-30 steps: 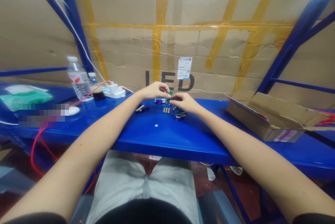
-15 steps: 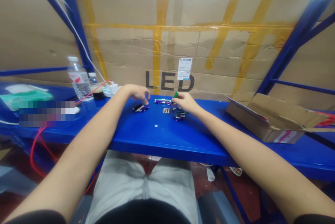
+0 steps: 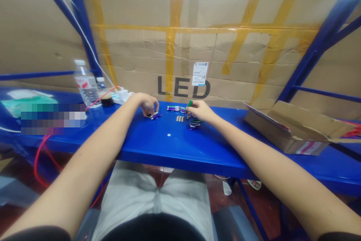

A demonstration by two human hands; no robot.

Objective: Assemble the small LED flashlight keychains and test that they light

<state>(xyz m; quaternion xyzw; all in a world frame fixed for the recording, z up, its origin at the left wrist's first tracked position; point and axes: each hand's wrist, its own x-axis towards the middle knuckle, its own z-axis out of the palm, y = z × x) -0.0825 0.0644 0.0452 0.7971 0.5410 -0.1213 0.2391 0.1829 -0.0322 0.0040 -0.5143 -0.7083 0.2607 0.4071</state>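
Observation:
My left hand (image 3: 149,105) is over a small pile of black, silver and purple tubes (image 3: 156,117), fingers curled down onto it. What its fingertips hold is partly hidden. In a pinch, my right hand (image 3: 200,109) has a short green tube (image 3: 190,103) tilted up above the table. Between the hands, purple and silver tubes (image 3: 173,108) lie side by side, with small round silver pieces (image 3: 179,118) in rows in front. Below my right hand are clips that look like carabiners (image 3: 194,125), purple and green. A small white disc (image 3: 169,135) lies nearer to me.
The blue table (image 3: 180,150) runs across the view. An opened cardboard box (image 3: 284,135) stands at right. A water bottle (image 3: 85,85), a smaller bottle of dark liquid (image 3: 106,100), white plugs (image 3: 122,94) and red cable (image 3: 38,162) are at left. Large cardboard (image 3: 135,53) rises behind.
My left hand has come down onto the pile of tubes, its fingers curling in. My right hand keeps the green tube almost in the same place.

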